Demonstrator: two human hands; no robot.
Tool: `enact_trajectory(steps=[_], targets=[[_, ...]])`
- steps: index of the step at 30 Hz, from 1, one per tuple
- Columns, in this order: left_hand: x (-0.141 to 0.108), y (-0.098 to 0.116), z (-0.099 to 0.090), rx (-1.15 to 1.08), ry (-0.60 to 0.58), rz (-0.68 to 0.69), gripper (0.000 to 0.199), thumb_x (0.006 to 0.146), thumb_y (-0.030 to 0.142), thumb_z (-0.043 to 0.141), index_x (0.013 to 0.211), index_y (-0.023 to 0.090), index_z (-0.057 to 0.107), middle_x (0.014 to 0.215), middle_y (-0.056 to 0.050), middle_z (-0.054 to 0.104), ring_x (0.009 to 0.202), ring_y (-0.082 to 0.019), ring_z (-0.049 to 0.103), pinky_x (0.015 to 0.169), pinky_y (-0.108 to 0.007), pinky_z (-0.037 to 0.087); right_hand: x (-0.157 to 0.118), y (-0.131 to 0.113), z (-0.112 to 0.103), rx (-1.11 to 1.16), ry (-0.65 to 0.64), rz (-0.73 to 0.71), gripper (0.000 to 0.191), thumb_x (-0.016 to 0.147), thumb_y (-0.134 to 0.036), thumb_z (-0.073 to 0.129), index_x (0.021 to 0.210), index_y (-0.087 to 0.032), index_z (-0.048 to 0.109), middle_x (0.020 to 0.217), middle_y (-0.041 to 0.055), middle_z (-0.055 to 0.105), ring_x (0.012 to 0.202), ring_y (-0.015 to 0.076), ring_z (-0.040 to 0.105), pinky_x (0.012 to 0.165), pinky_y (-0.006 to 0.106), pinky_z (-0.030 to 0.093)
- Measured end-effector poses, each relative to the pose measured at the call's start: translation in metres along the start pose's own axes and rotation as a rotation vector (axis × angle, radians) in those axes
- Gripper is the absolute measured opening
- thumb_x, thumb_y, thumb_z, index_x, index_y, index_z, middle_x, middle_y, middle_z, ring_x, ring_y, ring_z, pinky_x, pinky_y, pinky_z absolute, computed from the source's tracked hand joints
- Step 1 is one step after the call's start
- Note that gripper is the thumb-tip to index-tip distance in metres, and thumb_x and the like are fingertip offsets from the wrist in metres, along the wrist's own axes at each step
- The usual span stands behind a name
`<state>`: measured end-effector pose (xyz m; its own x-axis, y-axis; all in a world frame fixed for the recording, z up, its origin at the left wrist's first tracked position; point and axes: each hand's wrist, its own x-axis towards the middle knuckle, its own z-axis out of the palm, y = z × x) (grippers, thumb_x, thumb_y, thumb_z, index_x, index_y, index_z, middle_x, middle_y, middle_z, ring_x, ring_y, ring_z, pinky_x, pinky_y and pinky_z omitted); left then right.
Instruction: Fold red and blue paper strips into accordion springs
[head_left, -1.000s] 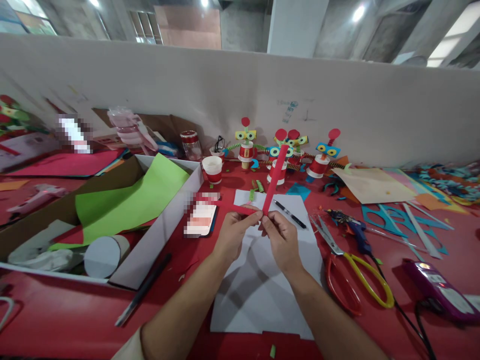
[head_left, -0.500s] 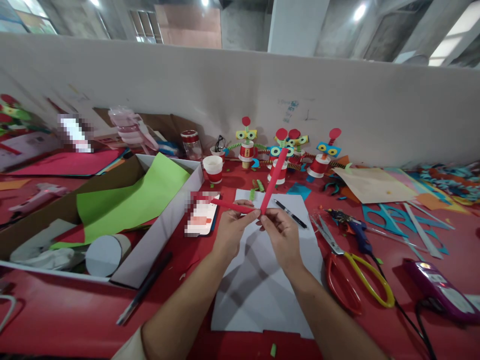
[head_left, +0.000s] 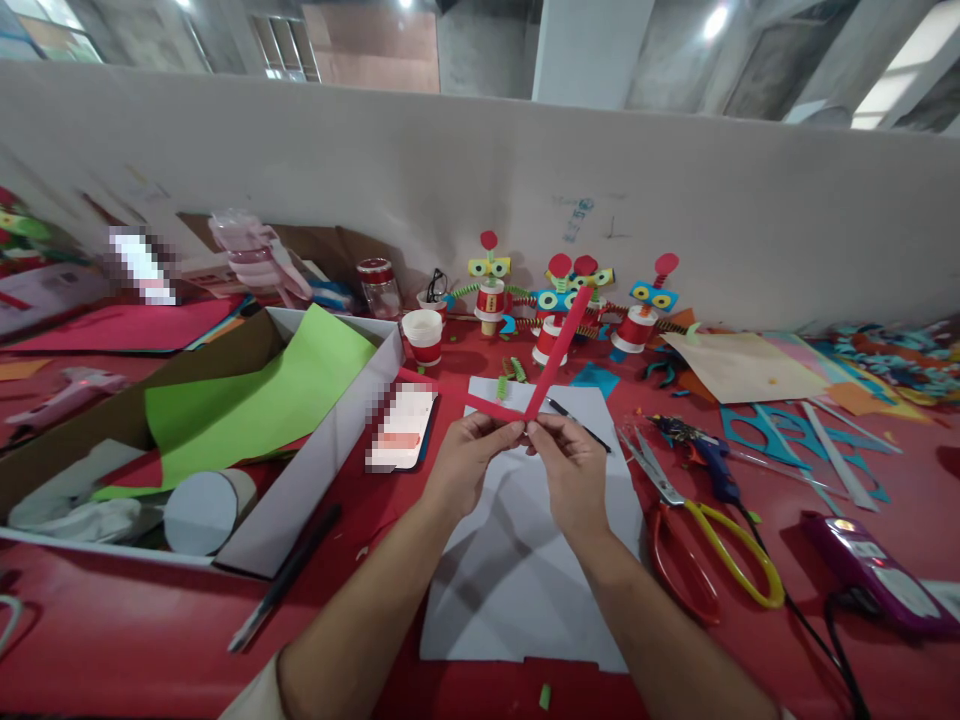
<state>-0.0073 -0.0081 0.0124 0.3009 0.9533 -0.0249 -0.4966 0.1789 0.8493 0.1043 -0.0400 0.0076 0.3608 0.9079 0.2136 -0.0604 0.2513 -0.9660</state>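
Observation:
Two red paper strips (head_left: 561,352) meet in a V between my hands, above a white sheet (head_left: 525,590). My left hand (head_left: 469,455) pinches them at the joined end, its thumb on top. From the other side my right hand (head_left: 568,462) pinches the same corner, its fingertips close to the left thumb. One strip slants up and to the right, while the other points left over the phone (head_left: 405,425). A black pen (head_left: 581,425) lies on the sheet behind my right hand.
At left stands a white box (head_left: 322,460) with green paper and a roll inside. Scissors (head_left: 675,495), a blue glue gun (head_left: 712,465) and a purple device (head_left: 874,575) lie at right. Several paper-cup figures (head_left: 491,300) line the back near a paper cup (head_left: 423,340).
Both hands still pinch the strips' joined end. The upright strip has tilted further right, and the left-pointing strip has swung a little. My right hand has shifted slightly right.

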Motion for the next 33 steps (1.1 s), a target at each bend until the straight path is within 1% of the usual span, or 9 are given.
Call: enact_trajectory(steps=[5, 10, 14, 18, 22, 24, 28, 30, 33], targets=[[-0.002, 0.001, 0.001, 0.047, 0.027, 0.007, 0.009, 0.065, 0.022, 0.076, 0.07, 0.014, 0.074, 0.067, -0.004, 0.071, 0.066, -0.013, 0.062, 0.071, -0.026, 0.048, 0.001, 0.005, 0.001, 0.035, 0.017, 0.018, 0.011, 0.075, -0.028, 0.066, 0.081, -0.019, 0.068, 0.069, -0.0009, 0.069, 0.061, 0.0122, 0.061, 0.06, 0.026, 0.051], [-0.002, 0.001, 0.001, 0.065, 0.078, 0.021, 0.008, 0.063, 0.021, 0.077, 0.068, 0.015, 0.074, 0.066, -0.003, 0.071, 0.067, -0.013, 0.061, 0.071, -0.026, 0.047, 0.001, 0.003, 0.002, 0.033, -0.013, 0.054, 0.013, 0.075, -0.029, 0.066, 0.082, -0.018, 0.068, 0.07, 0.0001, 0.069, 0.064, 0.0131, 0.062, 0.061, 0.027, 0.051], [0.0, 0.007, -0.002, 0.103, 0.034, -0.041, 0.013, 0.059, 0.021, 0.078, 0.069, 0.014, 0.074, 0.066, -0.004, 0.071, 0.069, -0.015, 0.062, 0.073, -0.027, 0.047, 0.002, 0.002, 0.002, 0.023, 0.01, 0.073, 0.012, 0.073, -0.028, 0.067, 0.08, -0.019, 0.068, 0.066, -0.0012, 0.067, 0.06, 0.0119, 0.06, 0.059, 0.025, 0.05], [0.003, 0.009, -0.008, 0.018, 0.033, -0.119, 0.015, 0.053, 0.02, 0.081, 0.065, 0.015, 0.073, 0.066, -0.004, 0.07, 0.068, -0.014, 0.061, 0.073, -0.028, 0.048, 0.002, 0.003, 0.002, 0.089, -0.011, 0.091, 0.01, 0.073, -0.027, 0.068, 0.078, -0.019, 0.068, 0.062, -0.0022, 0.065, 0.059, 0.011, 0.059, 0.058, 0.024, 0.049], [0.005, 0.005, -0.011, -0.073, 0.037, -0.175, 0.016, 0.052, 0.02, 0.083, 0.063, 0.014, 0.072, 0.067, -0.004, 0.07, 0.068, -0.013, 0.061, 0.073, -0.027, 0.049, 0.003, 0.003, 0.004, 0.145, -0.016, 0.12, 0.009, 0.071, -0.026, 0.069, 0.076, -0.019, 0.069, 0.061, -0.0026, 0.064, 0.057, 0.0097, 0.056, 0.057, 0.023, 0.047], [0.005, 0.004, -0.011, -0.085, 0.036, -0.197, 0.018, 0.051, 0.02, 0.083, 0.063, 0.013, 0.072, 0.066, -0.004, 0.07, 0.067, -0.012, 0.061, 0.072, -0.025, 0.049, 0.003, 0.003, 0.004, 0.155, -0.012, 0.138, 0.008, 0.07, -0.026, 0.069, 0.075, -0.019, 0.069, 0.06, -0.0029, 0.063, 0.056, 0.0093, 0.055, 0.056, 0.023, 0.046], [0.004, 0.004, -0.009, -0.099, 0.087, -0.2, 0.025, 0.046, 0.02, 0.086, 0.065, 0.013, 0.071, 0.068, -0.003, 0.069, 0.068, -0.012, 0.062, 0.071, -0.024, 0.05, 0.004, 0.003, 0.004, 0.149, -0.018, 0.131, 0.008, 0.071, -0.026, 0.069, 0.074, -0.019, 0.069, 0.061, -0.0024, 0.064, 0.057, 0.0098, 0.056, 0.056, 0.023, 0.046], [0.004, 0.004, -0.009, -0.075, 0.084, -0.187, 0.027, 0.045, 0.02, 0.087, 0.065, 0.013, 0.071, 0.067, -0.002, 0.068, 0.066, -0.011, 0.061, 0.069, -0.023, 0.049, 0.004, 0.004, 0.004, 0.132, -0.018, 0.116, 0.009, 0.071, -0.027, 0.069, 0.074, -0.019, 0.069, 0.062, -0.0019, 0.065, 0.058, 0.0105, 0.057, 0.056, 0.023, 0.046], [0.004, 0.006, -0.009, -0.002, 0.051, -0.174, 0.025, 0.049, 0.022, 0.086, 0.067, 0.013, 0.072, 0.061, 0.0, 0.064, 0.058, -0.008, 0.055, 0.061, -0.02, 0.045, 0.003, 0.006, 0.003, 0.104, -0.033, 0.1, 0.01, 0.071, -0.029, 0.069, 0.075, -0.019, 0.07, 0.067, -0.0004, 0.068, 0.061, 0.0122, 0.059, 0.058, 0.025, 0.048]])
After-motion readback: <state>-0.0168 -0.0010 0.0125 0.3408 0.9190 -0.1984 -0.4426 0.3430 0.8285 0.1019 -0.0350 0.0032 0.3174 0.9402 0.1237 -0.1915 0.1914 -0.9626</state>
